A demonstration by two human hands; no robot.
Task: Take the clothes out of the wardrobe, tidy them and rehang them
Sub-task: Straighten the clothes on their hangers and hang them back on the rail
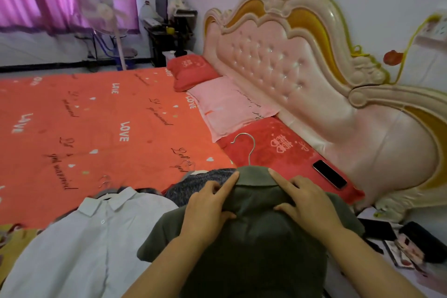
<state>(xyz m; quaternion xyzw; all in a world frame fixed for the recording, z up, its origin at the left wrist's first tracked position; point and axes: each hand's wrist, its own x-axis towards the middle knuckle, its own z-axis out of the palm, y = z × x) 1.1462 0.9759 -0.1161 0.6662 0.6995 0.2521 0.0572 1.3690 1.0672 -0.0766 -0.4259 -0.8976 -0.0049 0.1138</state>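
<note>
Two grips, left hand [208, 210] and right hand [307, 203], pinch green shirt [254, 239] near collar.

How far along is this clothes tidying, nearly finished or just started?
Roughly midway, I'd judge. Done: a white shirt and a grey speckled garment already lie out on the bed. In hand: the left hand and right hand hold the green shirt at its collar, on its hanger. Left: every garment in view has yet to be rehung.
</note>
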